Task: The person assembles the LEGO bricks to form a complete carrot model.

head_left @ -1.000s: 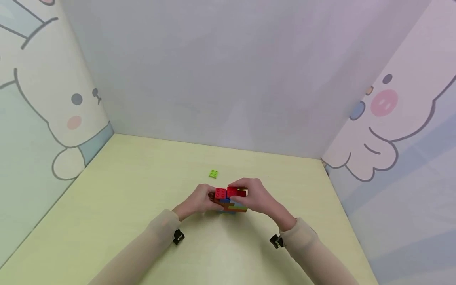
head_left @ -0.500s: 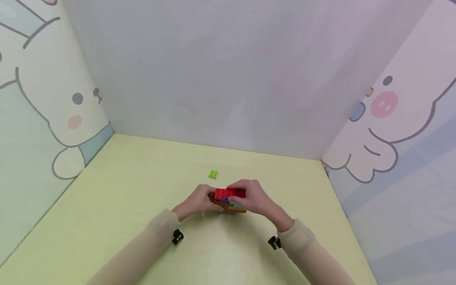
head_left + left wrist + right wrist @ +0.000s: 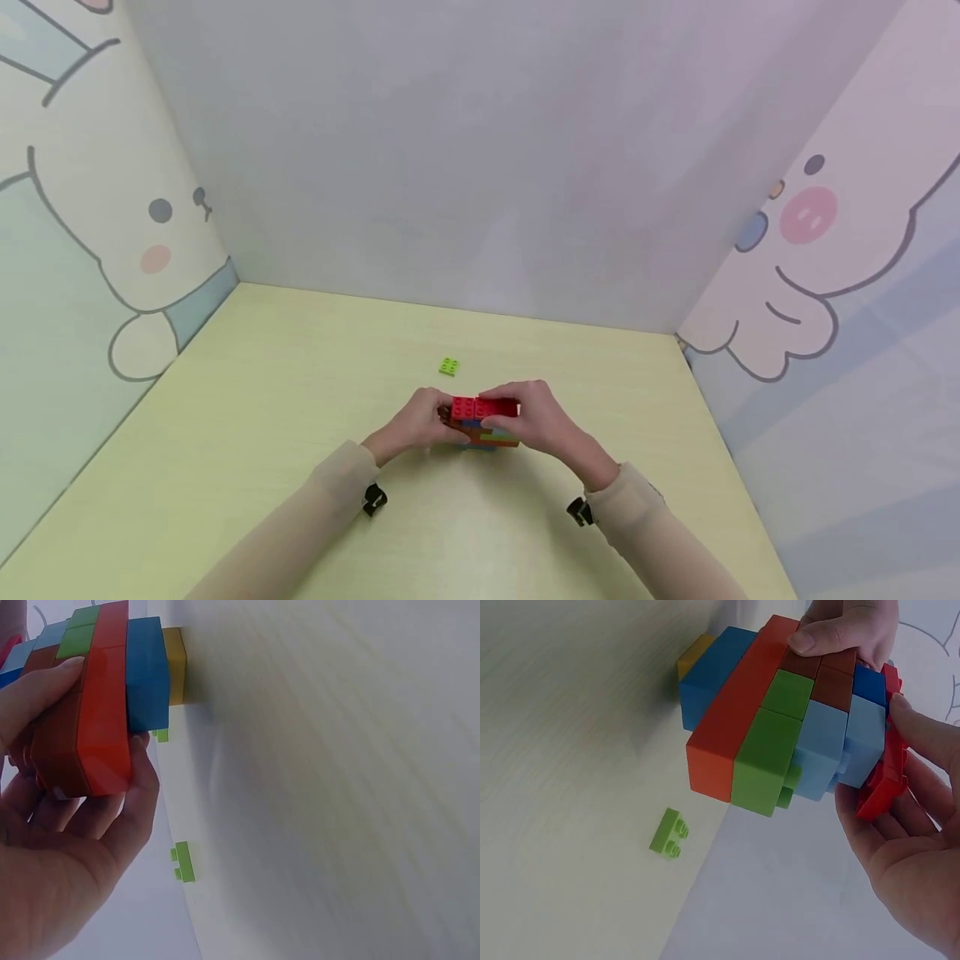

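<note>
A build of stacked toy building bricks has orange, green, brown and blue layers. Its lower blue brick stands over a yellow brick. My left hand grips the brown end of the build, thumb on the near side and fingers behind. Along the top, one red brick sits at the left. Beside it is a longer red brick, pinched by my right hand; it juts past the light blue bricks. Whether its underside is fully seated on the studs is hidden.
A small lime-green plate brick lies on the pale yellow tabletop, beyond the hands. A grey wall rises at the back, and printed cartoon panels stand on both sides.
The red brick in my right hand has shifted slightly left and levelled, closing up to the other red brick. My left hand stays nearly still on the build.
</note>
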Demonstrator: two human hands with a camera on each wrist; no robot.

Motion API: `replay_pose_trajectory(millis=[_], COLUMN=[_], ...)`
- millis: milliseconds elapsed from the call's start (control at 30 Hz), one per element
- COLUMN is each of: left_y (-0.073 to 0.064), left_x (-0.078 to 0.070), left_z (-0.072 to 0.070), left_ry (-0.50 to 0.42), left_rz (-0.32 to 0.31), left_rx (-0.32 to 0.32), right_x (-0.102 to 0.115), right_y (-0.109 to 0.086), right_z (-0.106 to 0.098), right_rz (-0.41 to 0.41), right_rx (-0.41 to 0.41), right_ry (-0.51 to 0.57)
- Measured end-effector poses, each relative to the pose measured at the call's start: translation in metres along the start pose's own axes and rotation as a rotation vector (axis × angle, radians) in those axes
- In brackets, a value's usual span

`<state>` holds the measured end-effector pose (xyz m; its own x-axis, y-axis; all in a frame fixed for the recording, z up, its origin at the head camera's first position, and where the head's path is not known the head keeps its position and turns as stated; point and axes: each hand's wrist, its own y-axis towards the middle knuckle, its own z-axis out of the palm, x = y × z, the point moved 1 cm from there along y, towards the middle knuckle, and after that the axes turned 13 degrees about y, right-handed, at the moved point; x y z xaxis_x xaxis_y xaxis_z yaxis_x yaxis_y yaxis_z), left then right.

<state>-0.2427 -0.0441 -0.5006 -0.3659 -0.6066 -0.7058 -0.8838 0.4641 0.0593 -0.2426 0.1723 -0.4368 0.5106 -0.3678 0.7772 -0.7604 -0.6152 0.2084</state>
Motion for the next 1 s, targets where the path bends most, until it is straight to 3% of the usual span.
replay_pose_trajectory(millis=[333, 500, 700, 1000], left_y=[0.0, 0.001, 0.001, 0.0], left_x=[-0.001, 0.0, 0.0, -0.001], left_z=[-0.001, 0.001, 0.001, 0.0], left_ry=[-0.004, -0.001, -0.004, 0.003], left_rz=[-0.013, -0.017, -0.018, 0.02], left_rx=[0.011, 0.021, 0.021, -0.008], right_x=[0.006, 0.009, 0.012, -0.009], right_y=[0.004, 0.006, 0.007, -0.003], right_z=[0.001, 0.004, 0.007, 0.01], right_rz=[0.077, 0.15, 0.168, 0.161], right_rx=[0.039, 0.036, 0.017, -0.054], right_ry=[0.0, -0.02, -0.032, 0.121])
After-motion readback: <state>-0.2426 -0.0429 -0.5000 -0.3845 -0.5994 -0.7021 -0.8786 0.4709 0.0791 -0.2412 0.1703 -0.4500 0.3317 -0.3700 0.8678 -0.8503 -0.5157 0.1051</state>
